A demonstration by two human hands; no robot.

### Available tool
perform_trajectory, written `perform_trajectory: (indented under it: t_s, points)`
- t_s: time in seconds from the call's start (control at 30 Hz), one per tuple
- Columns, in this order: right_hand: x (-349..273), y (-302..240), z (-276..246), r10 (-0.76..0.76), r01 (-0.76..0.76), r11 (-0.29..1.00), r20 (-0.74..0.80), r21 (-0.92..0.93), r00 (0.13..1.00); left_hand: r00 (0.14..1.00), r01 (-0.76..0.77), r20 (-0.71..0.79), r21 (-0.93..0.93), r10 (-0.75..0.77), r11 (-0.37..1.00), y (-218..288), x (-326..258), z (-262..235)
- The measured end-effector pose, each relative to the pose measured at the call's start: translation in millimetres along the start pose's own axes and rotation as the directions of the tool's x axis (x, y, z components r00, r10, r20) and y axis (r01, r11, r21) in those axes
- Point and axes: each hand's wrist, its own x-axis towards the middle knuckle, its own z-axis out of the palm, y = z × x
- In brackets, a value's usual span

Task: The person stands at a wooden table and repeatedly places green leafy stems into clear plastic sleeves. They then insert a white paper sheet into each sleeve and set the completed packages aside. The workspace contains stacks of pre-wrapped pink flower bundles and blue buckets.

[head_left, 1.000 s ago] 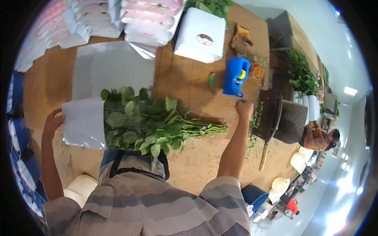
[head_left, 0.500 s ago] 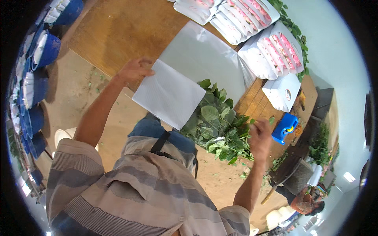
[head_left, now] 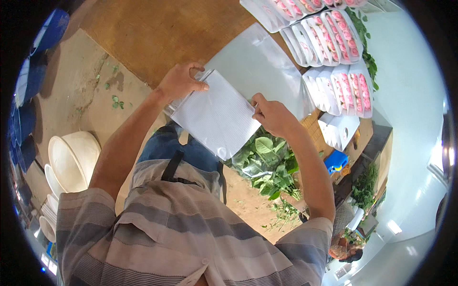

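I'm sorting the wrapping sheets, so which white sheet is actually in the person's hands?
The ribbed white sheet, gripped by the left hand and right hand above the leafy bunch. The larger smooth sheet lies flat on the table behind it.

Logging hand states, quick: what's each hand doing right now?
Left hand: closed, gripping the far corner of the white sheet.
Right hand: closed, gripping the sheet's right edge.

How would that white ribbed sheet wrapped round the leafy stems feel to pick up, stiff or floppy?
The white ribbed sheet probably feels fairly stiff: it lies flat between the left hand and right hand. It looks thin, so likely light. Its ribbing may give some grip.
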Motion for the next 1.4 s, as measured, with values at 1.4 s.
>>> perform_trajectory:
  t_s: [1.4]
  points:
    - [4.4,-102.2,87.3,0.073,-0.138,0.982,-0.414,-0.128,0.907,0.872,0.480,0.363,-0.505,-0.329,0.717,-141.4,-49.3,-0.3]
